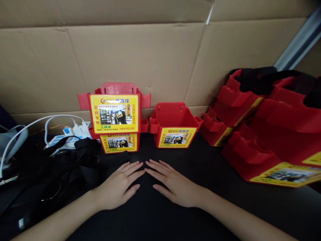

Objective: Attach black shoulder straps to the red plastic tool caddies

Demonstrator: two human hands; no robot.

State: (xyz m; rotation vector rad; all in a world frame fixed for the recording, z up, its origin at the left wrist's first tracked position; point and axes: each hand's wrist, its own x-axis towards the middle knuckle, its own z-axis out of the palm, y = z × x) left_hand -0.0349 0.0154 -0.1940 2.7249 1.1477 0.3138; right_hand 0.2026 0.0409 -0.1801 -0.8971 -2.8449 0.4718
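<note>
1. Resting flat on the black table (175, 221), the left hand (119, 185) and the right hand (173, 185) lie palm down, fingers stretched, holding nothing; the fingertips of both almost meet in the middle.
2. Nearest to the hands, just beyond the fingers, stands a single red tool box (174, 125) with a yellow label, open at the top.
3. To the left of it, two stacked red boxes (114, 113) show the same yellow labels; they stand against the cardboard wall (150, 57).
4. On the right, a row of nested red boxes (253, 134) lies tilted on its side, with something black on the far end.
5. On the left, black straps (62, 167) and a white power strip (72, 134) with cables lie on the table.
6. The single box looks like thin stiff plastic, probably light and a little smooth; the rim or the side walls seem the best places to take hold.
</note>
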